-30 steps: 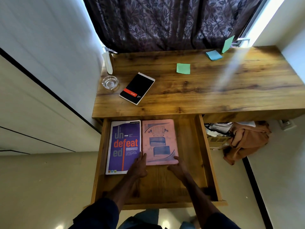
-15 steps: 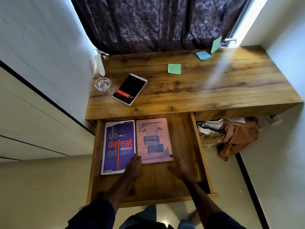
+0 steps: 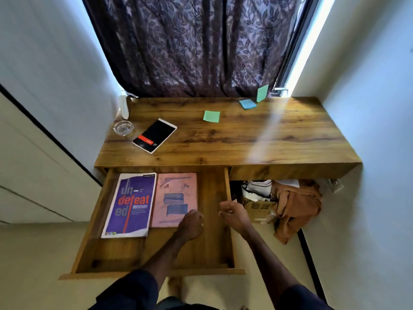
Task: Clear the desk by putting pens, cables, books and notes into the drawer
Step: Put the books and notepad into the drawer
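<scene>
The open wooden drawer [image 3: 210,249] holds a purple book [image 3: 130,204] on the left and a pink book [image 3: 176,198] beside it. My left hand [image 3: 191,224] hovers over the pink book's near right corner, fingers loosely curled, holding nothing. My right hand [image 3: 232,214] hangs above the drawer's right side, also loosely curled and empty. On the desk [image 3: 234,139] lie a black notebook with a red band [image 3: 154,135], a green sticky note [image 3: 211,116], a blue note pad [image 3: 247,104] and a green note [image 3: 262,93] standing at the window.
A glass ashtray [image 3: 123,128] and a white bottle [image 3: 123,107] stand at the desk's far left corner. A dark curtain [image 3: 196,45] hangs behind. Orange cloth [image 3: 295,204] and bags lie under the desk at right. Walls close in on both sides.
Both hands have lifted off the pink book's near edge and moved right, fingers now curled. The pink book sits slightly deeper in the drawer. The camera view has risen.
</scene>
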Action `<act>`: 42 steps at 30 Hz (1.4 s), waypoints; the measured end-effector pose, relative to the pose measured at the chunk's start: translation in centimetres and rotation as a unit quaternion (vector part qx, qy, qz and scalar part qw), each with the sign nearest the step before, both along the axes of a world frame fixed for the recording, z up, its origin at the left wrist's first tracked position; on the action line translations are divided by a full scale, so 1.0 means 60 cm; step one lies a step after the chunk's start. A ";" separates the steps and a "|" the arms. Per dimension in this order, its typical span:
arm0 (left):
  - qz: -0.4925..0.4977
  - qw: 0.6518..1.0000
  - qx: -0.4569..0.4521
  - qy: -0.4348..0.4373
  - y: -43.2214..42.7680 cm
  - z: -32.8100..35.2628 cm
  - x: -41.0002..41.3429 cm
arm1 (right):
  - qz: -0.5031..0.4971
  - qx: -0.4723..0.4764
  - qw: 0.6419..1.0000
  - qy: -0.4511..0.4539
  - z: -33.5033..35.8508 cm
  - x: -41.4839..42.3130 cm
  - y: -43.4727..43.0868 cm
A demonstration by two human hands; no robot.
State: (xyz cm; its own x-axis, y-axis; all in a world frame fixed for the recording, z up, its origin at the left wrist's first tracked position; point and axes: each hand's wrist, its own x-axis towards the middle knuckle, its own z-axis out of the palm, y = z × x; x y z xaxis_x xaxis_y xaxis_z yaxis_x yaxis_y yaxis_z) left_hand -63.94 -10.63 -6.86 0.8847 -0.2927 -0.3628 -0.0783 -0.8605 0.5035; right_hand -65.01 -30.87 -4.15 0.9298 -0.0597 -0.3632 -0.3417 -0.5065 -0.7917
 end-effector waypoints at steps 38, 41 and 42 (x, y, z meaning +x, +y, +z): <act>0.195 0.973 0.118 -0.036 0.361 0.019 0.668 | 0.273 -0.316 0.909 0.002 -0.032 0.555 0.383; 0.173 0.973 0.150 0.019 0.367 0.021 0.700 | 0.268 -0.325 0.907 -0.018 -0.043 0.558 0.377; 0.156 0.972 0.172 0.015 0.363 0.025 0.705 | 0.265 -0.327 0.907 -0.016 -0.041 0.559 0.374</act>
State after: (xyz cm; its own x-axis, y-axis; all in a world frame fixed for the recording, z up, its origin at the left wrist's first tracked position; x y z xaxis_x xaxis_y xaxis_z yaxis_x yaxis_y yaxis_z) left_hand -21.67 11.15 -5.37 0.8981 0.1325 -0.4194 0.2251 -0.9576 0.1795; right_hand -31.49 -8.41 -6.59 0.9003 0.2063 -0.3832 0.1053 -0.9576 -0.2681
